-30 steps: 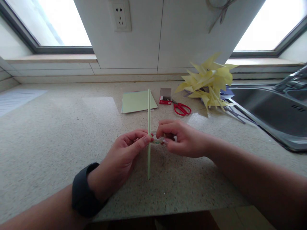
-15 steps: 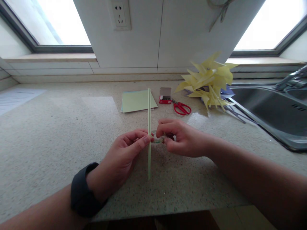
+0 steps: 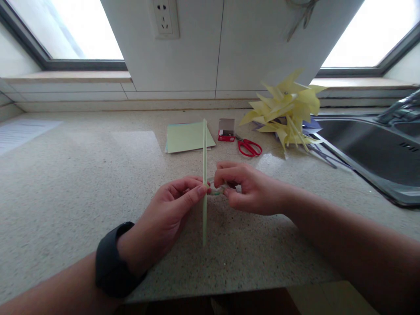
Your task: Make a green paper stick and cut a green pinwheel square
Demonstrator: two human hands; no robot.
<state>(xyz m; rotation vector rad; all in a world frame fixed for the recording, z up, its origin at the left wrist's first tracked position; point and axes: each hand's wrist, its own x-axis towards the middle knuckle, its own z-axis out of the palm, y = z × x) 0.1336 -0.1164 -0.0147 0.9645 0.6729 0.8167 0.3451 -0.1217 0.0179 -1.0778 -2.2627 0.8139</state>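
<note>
My left hand [image 3: 172, 201] pinches a thin, pale green rolled paper stick [image 3: 204, 148] near its middle. The stick runs lengthwise away from me, above the countertop. Just right of it, a small roll of clear tape [image 3: 216, 191] sits between my hands. The curled fingers of my right hand [image 3: 247, 188] grip the far side of that roll. My left fingertips meet its near side at the stick. Fingers partly cover the roll, and whether a strip is stuck to the stick cannot be made out.
Behind the stick lies a stack of pale green paper [image 3: 185, 138]. Beside it are an open red box [image 3: 226, 131] and red-handled scissors [image 3: 249, 148]. Yellow paper pinwheels [image 3: 288, 109] lie in a heap near the sink [image 3: 367, 148]. A printed sheet [image 3: 26, 131] rests far left.
Both hands keep nearly the same pose and hold. The view has shifted very slightly; nothing has been taken up or let go.
</note>
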